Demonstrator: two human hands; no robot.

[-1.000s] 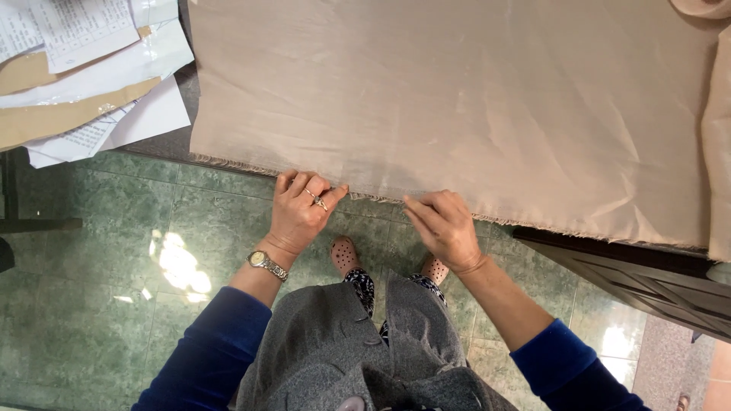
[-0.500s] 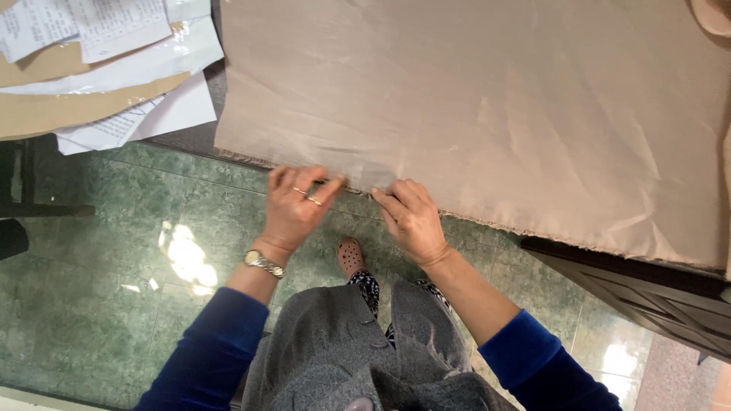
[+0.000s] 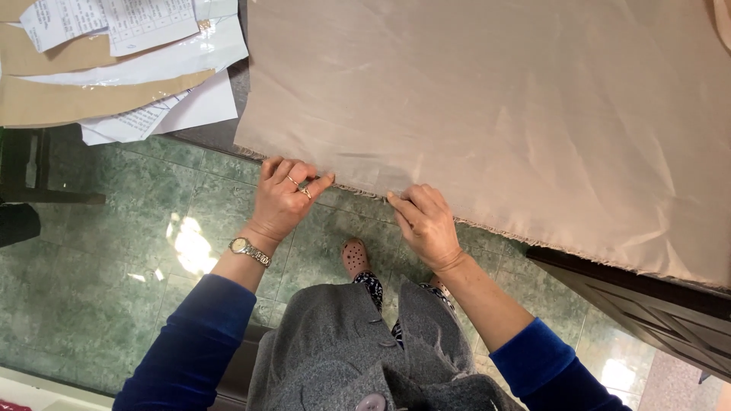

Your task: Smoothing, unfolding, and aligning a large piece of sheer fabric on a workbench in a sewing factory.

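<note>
At the far left of the tabletop [image 3: 221,137] lay a heap of printed papers [image 3: 145,23] and brown paper pattern pieces [image 3: 84,103], some under a clear plastic sleeve [image 3: 190,57], well apart from my hands. Below them was the green marbled floor [image 3: 91,289] with a bright patch of light on it.

My left hand [image 3: 283,202], with a wristwatch [image 3: 250,250] on the wrist and a ring on one finger, was at the near edge of the beige fabric [image 3: 495,114]. Its fingers [image 3: 304,183] were curled together and pinching the frayed hem close to the cloth's left corner.

Between my two hands a short stretch of hem ran along the tabletop's edge. My feet in patterned shoes [image 3: 355,257] showed on the floor under it, above my grey coat [image 3: 365,358].

My right hand [image 3: 426,224] gripped the same hem just beside the left, fingers bunched, thumb and forefinger nipping the edge.

The fabric spread flat over the tabletop to the right, faintly creased, its raw edge hanging slightly over the dark front of the tabletop [image 3: 647,312].
</note>
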